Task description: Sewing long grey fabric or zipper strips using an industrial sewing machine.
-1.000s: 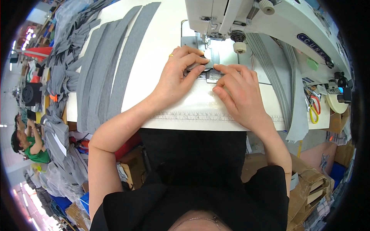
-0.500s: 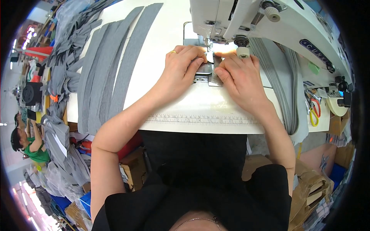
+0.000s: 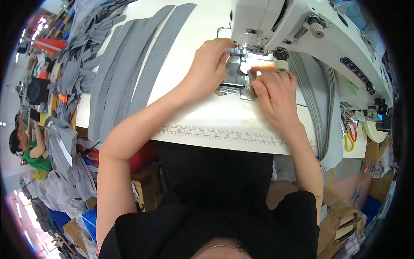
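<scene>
Both my hands are at the needle area of a white sewing machine (image 3: pixel 297 30). My left hand (image 3: pixel 210 62) is left of the presser foot, thumb apart from the curved fingers, with nothing visible in it. My right hand (image 3: pixel 276 90) sits right of the metal plate (image 3: pixel 235 75), index finger stretched left toward the needle and the other fingers bent. Between the hands, a small pale rounded piece (image 3: pixel 244 69) shows at the plate; I cannot make out what it is. Bright light washes out the spot under the needle.
Long grey fabric strips (image 3: pixel 161 56) lie on the white table (image 3: pixel 194 114) at left. Stacked grey strips (image 3: pixel 308 95) hang over the edge at right, near scissors (image 3: pixel 350 136). A printed ruler runs along the front edge. A person in green (image 3: pixel 38 155) works at far left.
My left hand has drawn slightly away from my right, its thumb and fingers parting more. The gap over the plate has widened. The whole view has shifted and tilted a little.
</scene>
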The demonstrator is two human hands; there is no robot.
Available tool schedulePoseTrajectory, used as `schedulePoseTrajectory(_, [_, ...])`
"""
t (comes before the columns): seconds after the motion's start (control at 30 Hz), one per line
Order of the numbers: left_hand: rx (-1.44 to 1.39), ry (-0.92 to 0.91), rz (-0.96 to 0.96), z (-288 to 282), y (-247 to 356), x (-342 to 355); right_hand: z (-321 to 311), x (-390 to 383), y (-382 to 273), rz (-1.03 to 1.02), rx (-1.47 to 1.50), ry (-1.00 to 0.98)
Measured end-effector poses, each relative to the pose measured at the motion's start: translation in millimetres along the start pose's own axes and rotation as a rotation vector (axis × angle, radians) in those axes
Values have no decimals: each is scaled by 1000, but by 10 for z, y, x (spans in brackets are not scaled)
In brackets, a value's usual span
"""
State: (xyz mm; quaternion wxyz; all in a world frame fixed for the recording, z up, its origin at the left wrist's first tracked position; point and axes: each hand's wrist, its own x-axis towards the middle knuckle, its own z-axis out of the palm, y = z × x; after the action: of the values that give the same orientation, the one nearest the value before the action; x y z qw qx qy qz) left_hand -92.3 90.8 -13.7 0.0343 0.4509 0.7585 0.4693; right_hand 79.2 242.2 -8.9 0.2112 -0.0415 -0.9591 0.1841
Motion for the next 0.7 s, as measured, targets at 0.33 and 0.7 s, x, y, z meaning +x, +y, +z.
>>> schedulePoseTrajectory(0.33, [660,-241,69,-126,-473,569,-131,15,-2,-32,-59,78])
schedulePoseTrajectory(0.7, [572,-138,-103,15,-1053,1306,-993,-659,57,351,-436,227])
